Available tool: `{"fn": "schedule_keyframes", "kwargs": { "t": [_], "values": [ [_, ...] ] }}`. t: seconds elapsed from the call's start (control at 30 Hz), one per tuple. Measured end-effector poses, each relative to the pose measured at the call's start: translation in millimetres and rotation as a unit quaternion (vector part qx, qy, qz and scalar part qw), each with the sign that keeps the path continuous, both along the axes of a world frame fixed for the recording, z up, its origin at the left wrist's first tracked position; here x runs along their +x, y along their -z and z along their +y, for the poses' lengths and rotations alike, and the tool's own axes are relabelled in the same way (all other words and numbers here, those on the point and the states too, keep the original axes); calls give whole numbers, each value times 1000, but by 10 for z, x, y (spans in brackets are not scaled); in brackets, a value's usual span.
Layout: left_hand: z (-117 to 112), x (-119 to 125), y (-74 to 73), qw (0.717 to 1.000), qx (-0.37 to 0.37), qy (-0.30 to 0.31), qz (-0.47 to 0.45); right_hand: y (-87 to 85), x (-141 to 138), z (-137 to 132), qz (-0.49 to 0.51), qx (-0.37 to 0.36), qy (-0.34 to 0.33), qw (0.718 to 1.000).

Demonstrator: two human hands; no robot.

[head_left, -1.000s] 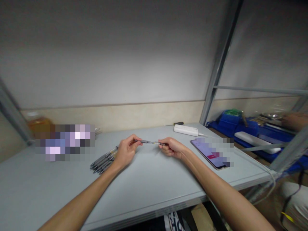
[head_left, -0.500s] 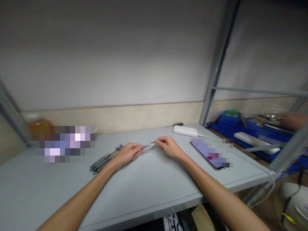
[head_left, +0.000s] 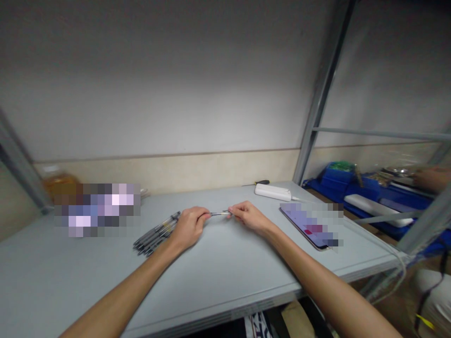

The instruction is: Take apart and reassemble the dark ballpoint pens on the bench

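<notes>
Both my hands hold one grey pen level above the pale grey table. My left hand pinches its left end with the fingers curled. My right hand pinches the right end. Only a short middle stretch of the pen shows between them. A pile of several similar grey pens lies on the table just left of my left hand.
A phone lies at the right of the table, with a white power bank and a small screwdriver behind it. Blue bins sit on the neighbouring shelf, where another person's hand shows. A metal upright stands at the back right.
My hands have drawn closer together along the pen and dropped a little toward the table; less of the pen shows between them than one second ago.
</notes>
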State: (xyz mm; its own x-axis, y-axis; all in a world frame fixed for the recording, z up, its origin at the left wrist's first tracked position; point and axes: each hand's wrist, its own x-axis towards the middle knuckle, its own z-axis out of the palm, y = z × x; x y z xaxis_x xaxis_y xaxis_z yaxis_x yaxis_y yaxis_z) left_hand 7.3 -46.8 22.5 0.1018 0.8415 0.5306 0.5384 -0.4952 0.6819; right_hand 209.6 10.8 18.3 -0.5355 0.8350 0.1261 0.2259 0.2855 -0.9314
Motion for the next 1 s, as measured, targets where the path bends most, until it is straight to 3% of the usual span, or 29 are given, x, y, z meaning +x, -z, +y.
{"fn": "schedule_keyframes", "kwargs": {
  "t": [0.13, 0.33, 0.5, 0.63, 0.77, 0.83, 1.0],
  "values": [
    [14, -18, 35, 999, 41, 6, 17, 13, 2, -4, 60, -114, -36, 991],
    [24, -47, 66, 995, 67, -3, 80, 9, 11, -22, 85, -194, -63, 975],
    [0, 19, 47, 998, 41, 9, 40, -1, -27, 24, 181, -187, 17, 965],
    [-32, 85, 19, 997, -3, 64, 37, -39, -18, 100, 340, -183, 119, 915],
    [-27, 77, 26, 994, 6, 46, 99, -130, 60, 152, 445, -258, 126, 848],
    [-16, 62, 38, 988, 17, 33, 148, -181, 90, 166, 455, -285, 111, 837],
    [1, 53, 62, 977, 23, 17, 211, -309, 97, 185, 418, -349, 53, 837]
  ]
}}
